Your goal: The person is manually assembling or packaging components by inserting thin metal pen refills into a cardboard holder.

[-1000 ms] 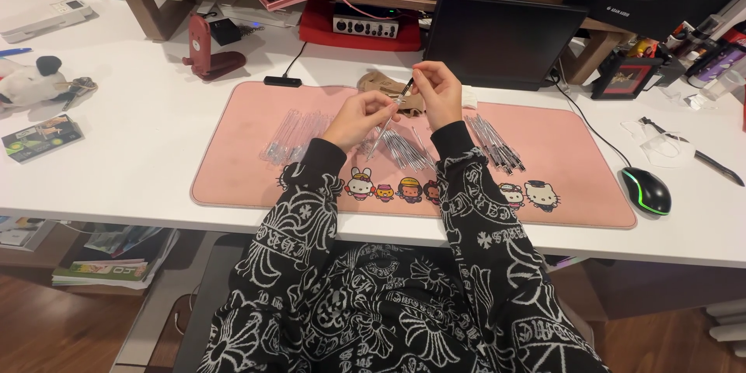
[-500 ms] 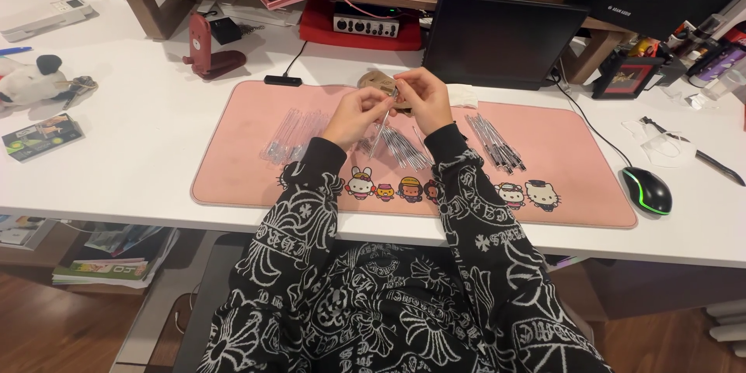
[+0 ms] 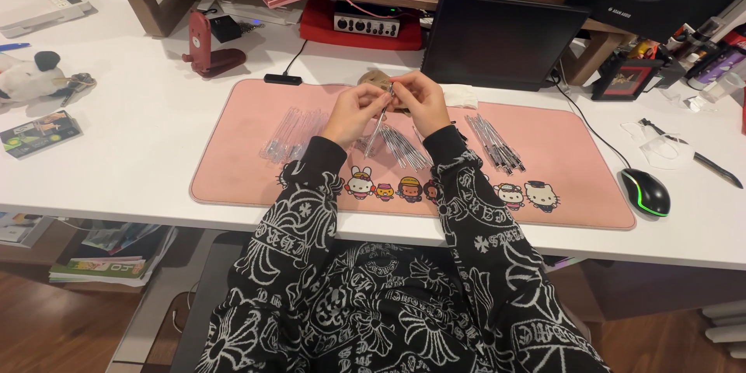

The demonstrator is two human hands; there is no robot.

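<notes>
Above the pink mat on the table, left hand and right hand together pinched one thin pen, held tilted; more pens lay right.

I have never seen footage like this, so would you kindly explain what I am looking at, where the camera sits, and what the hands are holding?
No machine is at work here: these are a person's own two hands, filmed by a camera worn on the head and looking down over patterned black sleeves. The left hand and right hand meet above a pink desk mat and pinch one thin pen-like stick between them. On the mat lie a pile of clear tubes, a heap of thin sticks below the hands and another bundle to the right. Behind the mat stands a dark screen, and a black mouse rests on the white desk.
</notes>
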